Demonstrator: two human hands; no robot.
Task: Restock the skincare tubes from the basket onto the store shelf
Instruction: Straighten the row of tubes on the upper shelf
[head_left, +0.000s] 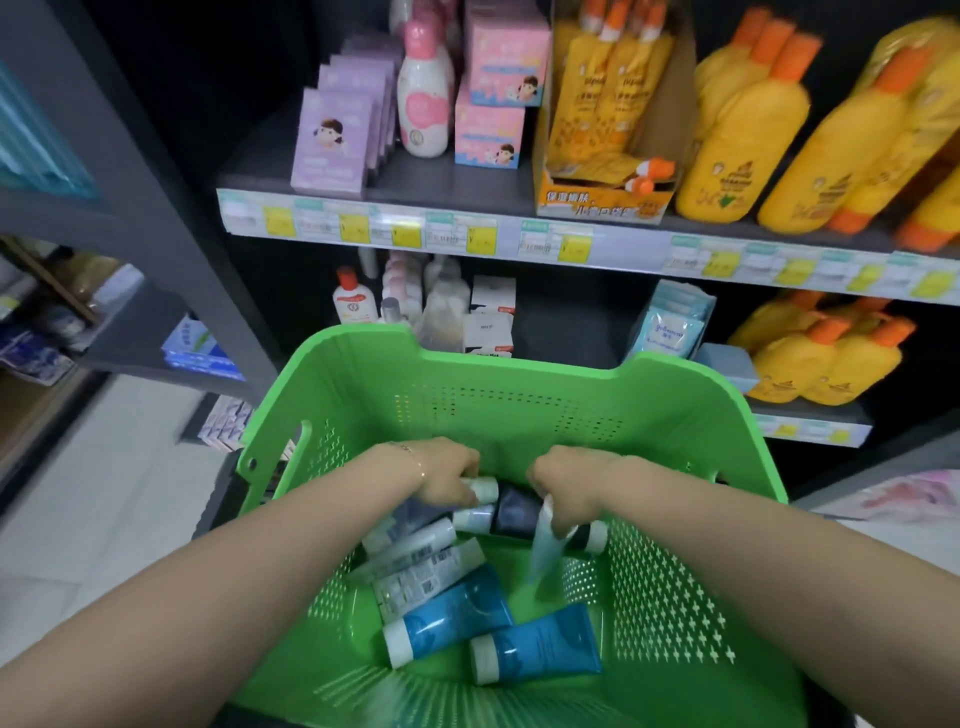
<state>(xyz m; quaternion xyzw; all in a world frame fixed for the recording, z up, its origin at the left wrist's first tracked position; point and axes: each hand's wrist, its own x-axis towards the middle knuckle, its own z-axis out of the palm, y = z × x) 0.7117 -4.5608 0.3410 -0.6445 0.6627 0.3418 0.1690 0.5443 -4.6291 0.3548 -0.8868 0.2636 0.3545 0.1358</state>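
Note:
A green perforated basket (691, 613) sits in front of me with several skincare tubes in it. Two blue tubes (452, 621) lie near the front, grey-white ones (426, 571) and dark ones (519, 512) behind them. My left hand (447, 478) reaches into the basket and its fingers curl round a pale-capped tube (483, 488). My right hand (566, 488) pinches a pale translucent tube (545, 551) that hangs downward from it, blurred. The store shelf (447, 179) stands beyond the basket.
The upper shelf carries purple boxes (332, 140), a pink-white bottle (423, 98), pink boxes (493, 124) and yellow bottles (743, 135). Lower shelf holds small bottles (353, 301), boxes and more yellow bottles (821, 358). A grey shelf post (156, 208) stands left; pale floor (104, 509) lies beside it.

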